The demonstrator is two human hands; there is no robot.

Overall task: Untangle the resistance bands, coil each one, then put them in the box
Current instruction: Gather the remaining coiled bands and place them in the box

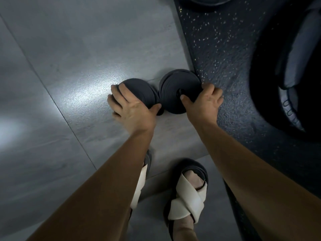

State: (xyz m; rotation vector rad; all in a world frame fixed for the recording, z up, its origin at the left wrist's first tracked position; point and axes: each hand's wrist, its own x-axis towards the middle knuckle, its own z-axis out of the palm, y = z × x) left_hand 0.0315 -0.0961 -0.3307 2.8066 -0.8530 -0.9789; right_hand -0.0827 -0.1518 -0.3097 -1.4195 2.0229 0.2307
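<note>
Two dark grey coiled resistance bands lie side by side on the grey tiled floor. My left hand grips the left coil, fingers curled over its left edge and thumb on its right side. My right hand grips the right coil, thumb near its centre hole and fingers wrapped round its right edge. The right coil touches the edge of a dark speckled mat. No box can be made out.
The speckled rubber mat covers the right side, with a large dark curved object on it and another dark round shape at the top. My feet in white-strapped sandals stand near the bottom centre. Grey floor tiles stretch to the left.
</note>
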